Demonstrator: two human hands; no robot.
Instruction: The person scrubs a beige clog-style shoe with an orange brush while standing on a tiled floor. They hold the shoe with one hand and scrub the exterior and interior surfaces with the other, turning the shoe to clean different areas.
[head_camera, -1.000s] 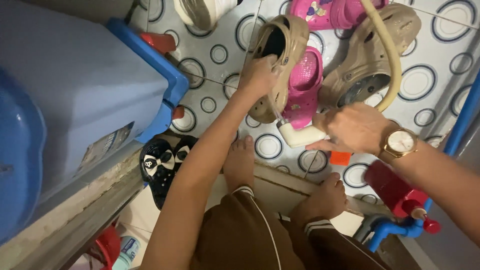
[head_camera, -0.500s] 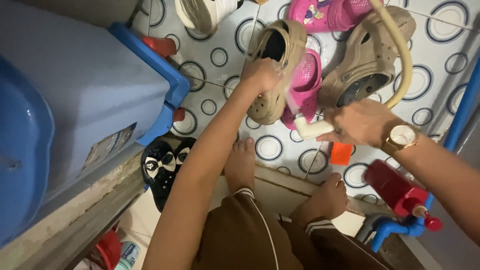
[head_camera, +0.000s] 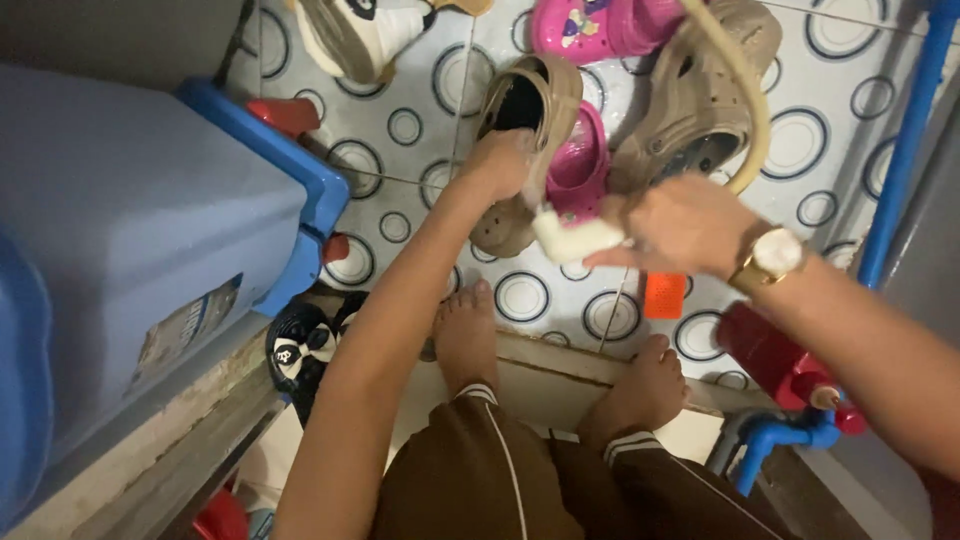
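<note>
My left hand grips the side of a tan clog that lies on the wet tiled floor. My right hand, with a gold watch on the wrist, holds the white nozzle of a beige hose and points it at the clog. A small pink clog lies right beside the tan one. A second tan clog rests behind the right hand. My bare feet stand on a pale step at the floor's edge.
A big blue plastic bin fills the left side. A white and tan sneaker and a pink shoe lie at the far edge. An orange brush, a red container, blue pipes and black sandals surround me.
My right hand has lifted the hose nozzle and swung it left, closer to the tan clog. The left hand stays on the clog.
</note>
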